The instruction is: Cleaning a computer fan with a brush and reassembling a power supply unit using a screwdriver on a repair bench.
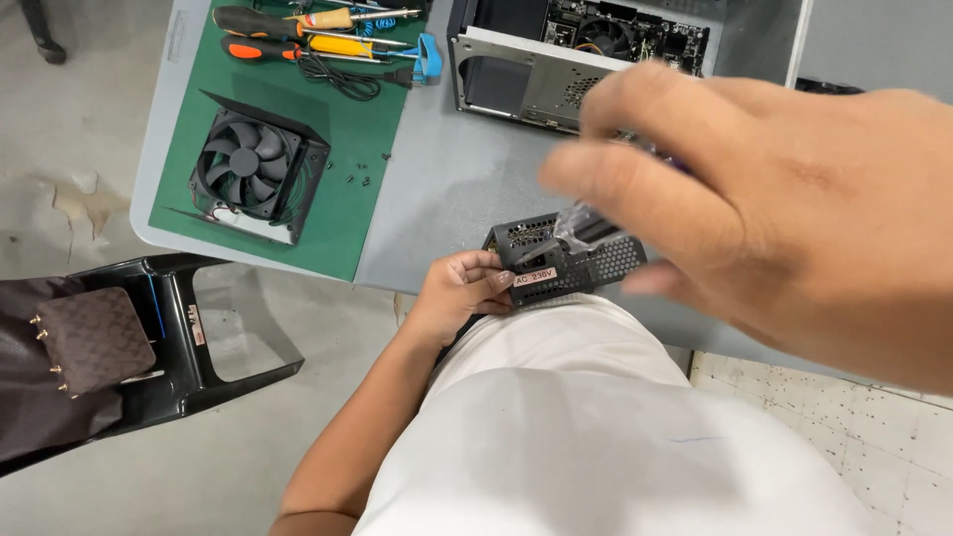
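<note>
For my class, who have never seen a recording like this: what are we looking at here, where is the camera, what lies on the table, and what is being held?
There is one picture, from a camera worn on a person's head, looking down past a white shirt. The left hand holds a black perforated metal box at the edge of the grey table. The right hand is raised near the lens, blurred and empty as far as can be seen. On a green mat lie a black fan, screwdrivers and tiny screws. An open computer case sits behind.

Matt black perforated metal power supply; smooth grey table; matt green mat.
</note>
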